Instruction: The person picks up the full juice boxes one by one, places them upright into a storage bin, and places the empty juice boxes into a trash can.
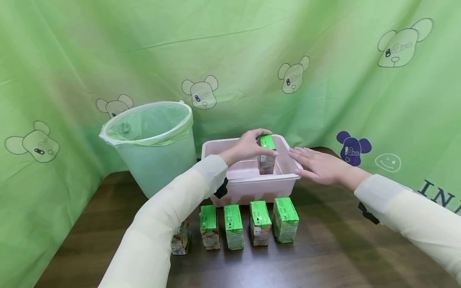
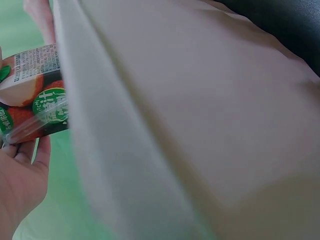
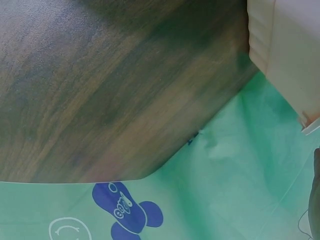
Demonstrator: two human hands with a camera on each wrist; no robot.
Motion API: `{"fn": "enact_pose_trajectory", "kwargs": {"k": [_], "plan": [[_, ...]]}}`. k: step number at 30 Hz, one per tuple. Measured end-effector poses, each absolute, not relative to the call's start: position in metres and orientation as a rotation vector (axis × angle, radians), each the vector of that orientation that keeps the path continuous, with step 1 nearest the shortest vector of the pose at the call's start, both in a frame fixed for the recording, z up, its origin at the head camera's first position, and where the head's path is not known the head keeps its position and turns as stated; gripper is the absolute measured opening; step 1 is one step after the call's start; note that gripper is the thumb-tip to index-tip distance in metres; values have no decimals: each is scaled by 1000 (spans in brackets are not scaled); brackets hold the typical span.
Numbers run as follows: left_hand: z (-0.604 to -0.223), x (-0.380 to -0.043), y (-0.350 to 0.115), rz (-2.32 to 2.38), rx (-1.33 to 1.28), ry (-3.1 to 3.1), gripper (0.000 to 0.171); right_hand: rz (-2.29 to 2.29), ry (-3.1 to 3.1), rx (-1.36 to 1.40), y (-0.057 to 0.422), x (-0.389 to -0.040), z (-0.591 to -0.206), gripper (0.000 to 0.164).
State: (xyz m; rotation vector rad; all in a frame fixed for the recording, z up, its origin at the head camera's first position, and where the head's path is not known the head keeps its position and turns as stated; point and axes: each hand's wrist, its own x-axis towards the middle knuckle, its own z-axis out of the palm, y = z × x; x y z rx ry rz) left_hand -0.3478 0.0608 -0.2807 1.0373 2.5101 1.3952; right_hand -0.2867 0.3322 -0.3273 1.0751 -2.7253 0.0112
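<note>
My left hand (image 1: 249, 145) grips a juice box (image 1: 267, 160) with a bright green top, holding it upright inside the pink plastic bin (image 1: 259, 196). In the left wrist view, fruit pictures and a clear straw show on the side of that juice box (image 2: 37, 95), with fingers around it; the sleeve covers much of this view. My right hand (image 1: 318, 164) lies with straight fingers against the bin's right rim. Before the bin several more juice boxes stand in a row, among them a left one (image 1: 209, 228), a right one (image 1: 286, 220) and one partly behind the left sleeve (image 1: 181, 240).
A pale green trash can (image 1: 158, 164) lined with a bag stands left of the bin. Green curtain (image 1: 245, 52) with printed bear heads hangs behind and beside the dark wooden table (image 1: 324, 256).
</note>
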Motion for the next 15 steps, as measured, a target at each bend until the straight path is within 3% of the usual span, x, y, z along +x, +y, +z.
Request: {"fn": "enact_pose_trajectory", "kwargs": {"k": [15], "plan": [[-305, -354, 73, 1317, 1158, 2431, 74, -2, -2739, 1076, 333, -286, -326, 61]]}}
